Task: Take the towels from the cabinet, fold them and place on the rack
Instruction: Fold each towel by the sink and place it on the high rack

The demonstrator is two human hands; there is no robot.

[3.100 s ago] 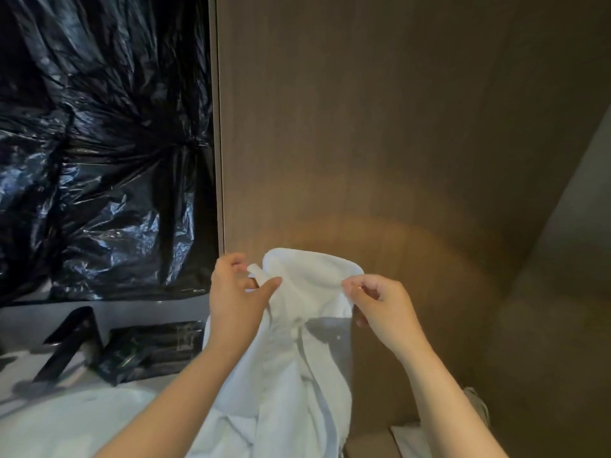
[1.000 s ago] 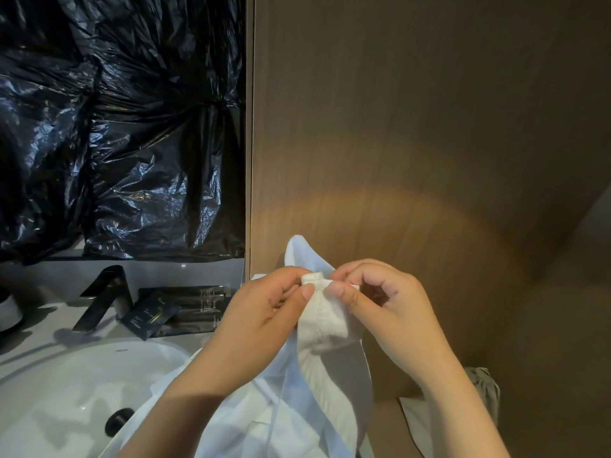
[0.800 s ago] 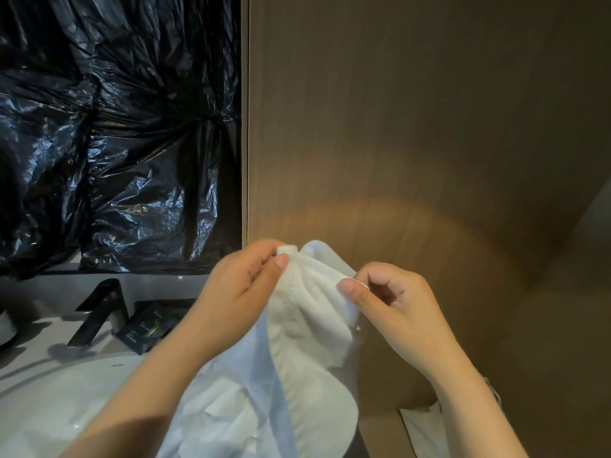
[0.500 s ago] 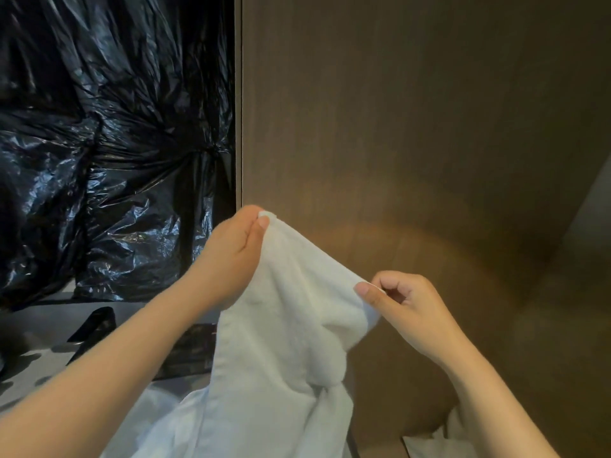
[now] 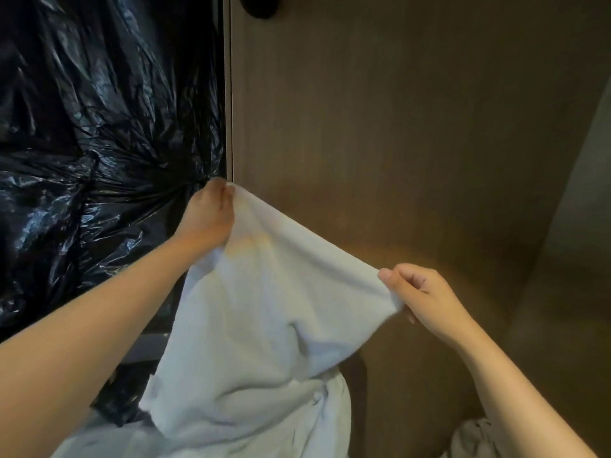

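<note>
A white towel (image 5: 264, 325) hangs spread between my two hands in front of a brown wood panel. My left hand (image 5: 206, 216) pinches one top corner, raised high near the panel's left edge. Lower and to the right, my right hand (image 5: 426, 299) pinches the other end of the same top edge, fingers curled. The edge runs taut and slanted down from left to right. The rest of the towel drapes down in folds out of the bottom of the view. No rack or cabinet interior is visible.
Crinkled black plastic sheeting (image 5: 99, 143) covers the wall on the left. The wood panel (image 5: 396, 127) fills the middle and right, with a dark round knob (image 5: 261, 4) at its top. A bit of light patterned cloth (image 5: 472, 441) shows at the bottom right.
My hands, close together on a bunched towel corner a second ago, have moved apart. The left hand rose up and left, the right stayed lower, and the towel's edge is stretched out.
</note>
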